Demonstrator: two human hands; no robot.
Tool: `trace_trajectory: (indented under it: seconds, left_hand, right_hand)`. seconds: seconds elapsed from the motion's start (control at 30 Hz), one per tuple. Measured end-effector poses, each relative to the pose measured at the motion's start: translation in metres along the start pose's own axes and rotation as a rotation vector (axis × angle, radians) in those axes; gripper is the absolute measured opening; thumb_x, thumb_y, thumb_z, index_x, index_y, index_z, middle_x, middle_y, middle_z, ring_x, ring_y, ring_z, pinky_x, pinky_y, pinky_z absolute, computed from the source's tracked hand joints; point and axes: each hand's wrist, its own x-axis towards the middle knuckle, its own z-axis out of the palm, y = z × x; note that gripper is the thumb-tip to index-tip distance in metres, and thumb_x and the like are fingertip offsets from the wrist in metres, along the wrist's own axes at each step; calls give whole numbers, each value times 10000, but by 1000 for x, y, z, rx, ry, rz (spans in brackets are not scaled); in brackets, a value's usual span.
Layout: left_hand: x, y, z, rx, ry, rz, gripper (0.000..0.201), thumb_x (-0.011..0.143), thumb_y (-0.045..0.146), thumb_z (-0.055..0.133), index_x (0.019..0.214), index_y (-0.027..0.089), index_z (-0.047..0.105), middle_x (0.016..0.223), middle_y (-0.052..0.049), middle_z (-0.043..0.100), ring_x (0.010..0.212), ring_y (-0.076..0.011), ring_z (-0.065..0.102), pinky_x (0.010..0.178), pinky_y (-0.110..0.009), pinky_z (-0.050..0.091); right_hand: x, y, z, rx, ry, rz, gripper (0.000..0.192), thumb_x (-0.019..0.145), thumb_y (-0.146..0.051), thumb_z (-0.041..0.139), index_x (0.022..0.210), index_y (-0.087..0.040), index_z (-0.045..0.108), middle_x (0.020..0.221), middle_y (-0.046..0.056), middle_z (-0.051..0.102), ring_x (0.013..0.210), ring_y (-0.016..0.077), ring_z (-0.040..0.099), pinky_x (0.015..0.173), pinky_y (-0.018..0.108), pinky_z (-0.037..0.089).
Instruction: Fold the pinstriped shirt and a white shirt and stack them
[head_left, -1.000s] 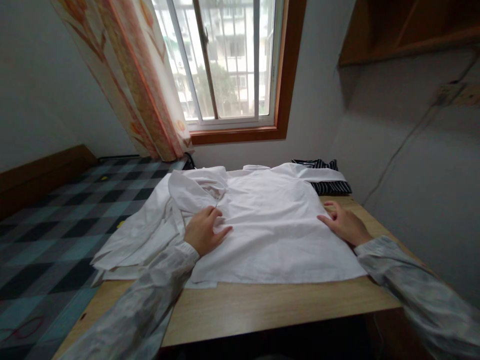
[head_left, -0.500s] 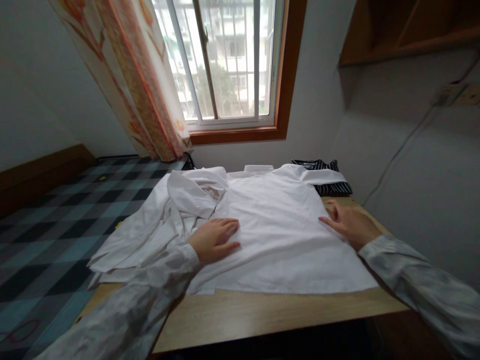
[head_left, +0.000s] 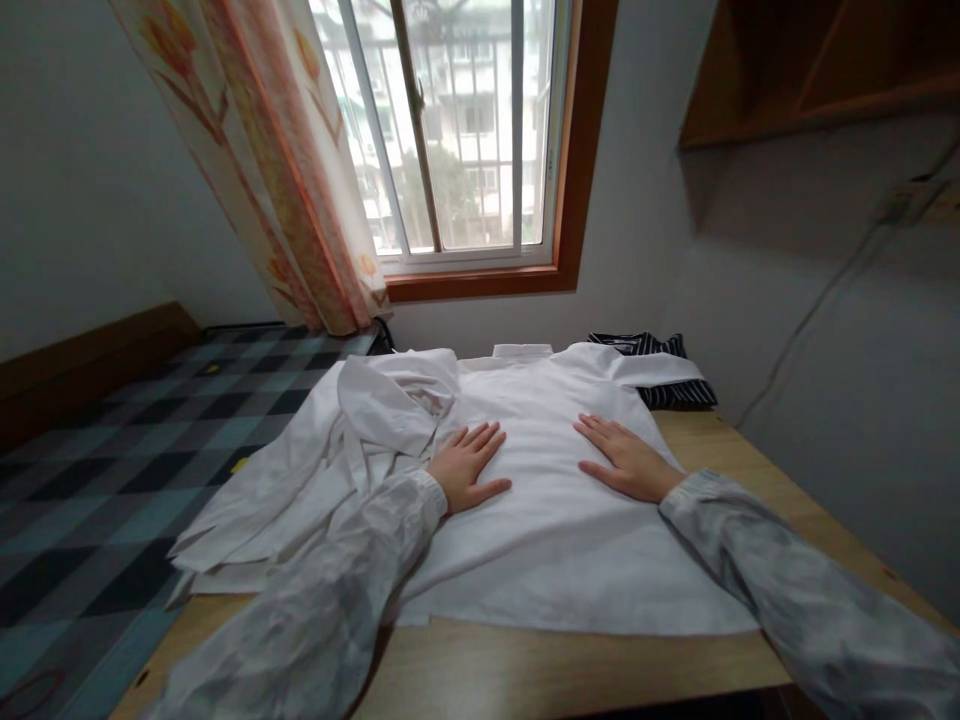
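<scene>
Hands lie flat on a big white cotton shirt (head_left: 555,500). The left hand (head_left: 469,468) is spread wide, palm down, with its fingers (head_left: 480,440) pointing away from the person and the thumb sticking out to the side. It holds nothing; it only presses on the cloth. The right hand (head_left: 626,462) is just the same, wide and flat, palm down on the shirt, with nothing in its grip. The two hands are near each other on the middle of the shirt, with a strip of white cloth between them. Both arms wear pale grey patterned sleeves (head_left: 330,610).

The white shirt is laid out on a light brown wooden table (head_left: 540,670). Its smooth part is under the hands and reaches close to the near edge of the table. On the left side of the left hand the shirt is bunched up in a crumpled white heap (head_left: 375,410), and some of it hangs past the table edge.

Behind the shirt, at the far right corner of the table, lies a dark cloth with thin white stripes (head_left: 667,370); the shirt covers part of it.

Left of the table is a bed with a blue and grey checked cover (head_left: 90,480). Past the table is a window with a brown wooden frame (head_left: 577,180), and an orange flowered curtain (head_left: 270,180) hangs on its left side.
</scene>
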Motion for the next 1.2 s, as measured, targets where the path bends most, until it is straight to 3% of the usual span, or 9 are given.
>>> trace_trajectory:
  seconds: [0.2,0.4,0.5,0.6,0.73,0.83,0.97,1.2]
  left_hand:
    - [-28,26,-4,-32,-21,24,1011,1022,851,466,1797,228,287,1862,-169,237,1727,-404,228,1390,-631,206]
    - [-47,49,-7,-23,0,29,1023,1006,860,487,1780,212,325,1849,-181,281,1707,-424,279,1377,-640,241]
    - [-37,52,-22,-4,6,40,964,985,857,522,1684,193,494,1748,-198,481,1593,-426,481,1321,-604,365]
    - [-3,48,-36,-17,53,12,796,1039,773,491,1572,194,609,1616,-178,631,1444,-375,632,1245,-543,468]
    - [47,34,-28,20,147,10,809,1042,709,543,1648,174,529,1785,-179,431,1645,-362,423,1387,-546,274]
    - [59,22,-7,4,121,-62,868,1045,746,513,1695,173,470,1812,-178,381,1695,-354,338,1391,-553,250]
    - [42,17,13,-3,96,-130,914,1048,800,454,1736,200,419,1839,-161,319,1711,-380,289,1384,-606,224]
    - [13,36,11,-10,102,-126,928,1048,812,459,1758,219,388,1850,-147,284,1718,-391,266,1387,-635,201]
  right_hand:
    - [-28,-10,-4,-24,-17,-32,810,1114,-664,472,1805,-284,291,1850,108,297,1715,331,284,1387,576,274]
    - [-57,-23,-9,-16,-13,-54,811,1119,-661,476,1809,-283,276,1854,116,292,1711,343,292,1385,590,272]
    - [-53,-25,-23,-10,-13,-68,808,1085,-703,525,1748,-252,431,1798,142,418,1644,371,421,1351,582,352]
    - [-21,-24,-37,5,39,-72,682,1097,-683,503,1622,-259,603,1662,153,596,1518,367,572,1292,562,444]
    - [34,-16,-33,-27,114,-65,714,1101,-659,489,1650,-207,555,1743,168,496,1604,358,477,1346,572,364]
    - [52,-7,-12,-50,69,-20,765,1106,-647,464,1700,-164,484,1790,196,413,1670,357,380,1371,584,303]
    - [42,2,11,-45,35,2,797,1122,-656,420,1751,-166,403,1820,189,352,1698,338,328,1382,572,284]
    - [15,-8,12,-47,51,-30,819,1125,-679,406,1771,-178,363,1836,165,322,1704,334,313,1386,559,289]
